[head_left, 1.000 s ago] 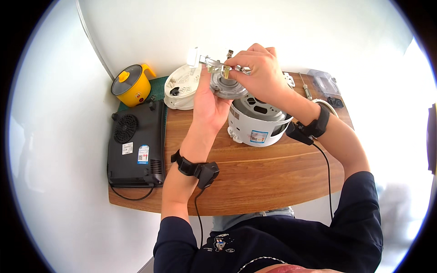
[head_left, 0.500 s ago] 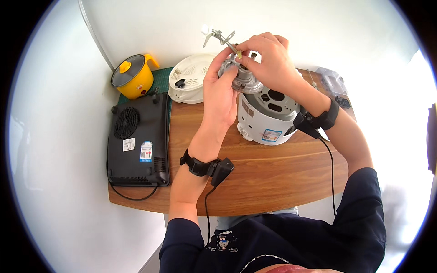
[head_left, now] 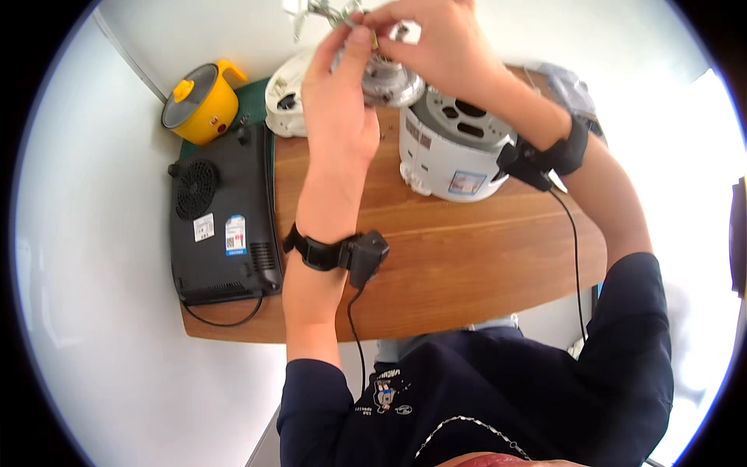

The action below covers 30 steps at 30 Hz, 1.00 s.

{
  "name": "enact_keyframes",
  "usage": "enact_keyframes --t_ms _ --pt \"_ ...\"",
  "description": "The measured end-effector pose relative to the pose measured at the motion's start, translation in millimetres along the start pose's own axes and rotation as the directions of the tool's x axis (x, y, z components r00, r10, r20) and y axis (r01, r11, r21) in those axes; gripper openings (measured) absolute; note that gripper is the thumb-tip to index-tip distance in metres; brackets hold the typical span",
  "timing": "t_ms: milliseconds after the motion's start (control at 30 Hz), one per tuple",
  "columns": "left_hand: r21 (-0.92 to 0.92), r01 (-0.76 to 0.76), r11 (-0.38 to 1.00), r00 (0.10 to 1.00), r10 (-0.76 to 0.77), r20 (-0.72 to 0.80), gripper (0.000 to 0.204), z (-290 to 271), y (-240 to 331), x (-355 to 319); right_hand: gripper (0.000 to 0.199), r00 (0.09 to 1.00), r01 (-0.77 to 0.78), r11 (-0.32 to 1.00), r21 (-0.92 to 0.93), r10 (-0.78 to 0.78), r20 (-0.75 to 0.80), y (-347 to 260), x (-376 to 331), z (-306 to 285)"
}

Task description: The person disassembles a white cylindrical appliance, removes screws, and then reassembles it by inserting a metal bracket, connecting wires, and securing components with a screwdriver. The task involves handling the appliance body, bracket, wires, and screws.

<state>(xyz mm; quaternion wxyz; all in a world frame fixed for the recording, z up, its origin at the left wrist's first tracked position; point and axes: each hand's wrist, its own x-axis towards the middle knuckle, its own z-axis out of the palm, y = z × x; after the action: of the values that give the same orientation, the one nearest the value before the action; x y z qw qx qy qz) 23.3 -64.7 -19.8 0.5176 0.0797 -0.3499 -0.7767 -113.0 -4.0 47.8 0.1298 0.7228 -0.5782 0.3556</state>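
Observation:
My left hand (head_left: 336,101) and my right hand (head_left: 436,43) are raised together above the wooden table (head_left: 436,257). Between them they hold a round grey metal part (head_left: 387,82) with thin wires and small metal terminals (head_left: 327,12) sticking out at its top. My left fingers pinch the part's upper edge. My right fingers close over its top from the right. Just below the hands an upturned white cooker body (head_left: 455,148) with slotted openings stands on the table. Both wrists wear black bands with cables.
A black flat appliance (head_left: 222,218) lies upside down at the table's left end, its cord looping off the front edge. A small yellow pot (head_left: 201,101) and a white rounded cover (head_left: 284,93) sit at the back left on a green mat. A clear plastic bag (head_left: 568,86) lies at the back right.
Both hands with the metal part have risen toward the top of the picture and look larger. The view has shifted so the table and appliances sit lower and closer.

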Motion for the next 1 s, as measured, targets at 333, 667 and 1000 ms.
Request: enact_keyframes --t_ms 333,667,1000 --pt "-0.018 -0.121 0.992 0.992 0.121 -0.045 0.034 -11.5 28.6 14.6 0.026 0.990 0.136 0.991 -0.017 -0.137 -0.034 -9.0 -56.1 -20.6" --pt "0.051 -0.272 0.961 0.957 0.275 -0.087 0.033 -7.3 47.8 13.6 0.035 0.959 0.138 0.961 -0.238 -0.069 0.276 -9.5 -141.1 -27.7" --pt "0.259 -0.135 0.956 0.985 0.158 -0.068 0.040 -27.7 27.0 27.1 0.030 0.962 -0.191 0.970 -0.151 0.215 0.168 -8.2 -131.4 -53.7"
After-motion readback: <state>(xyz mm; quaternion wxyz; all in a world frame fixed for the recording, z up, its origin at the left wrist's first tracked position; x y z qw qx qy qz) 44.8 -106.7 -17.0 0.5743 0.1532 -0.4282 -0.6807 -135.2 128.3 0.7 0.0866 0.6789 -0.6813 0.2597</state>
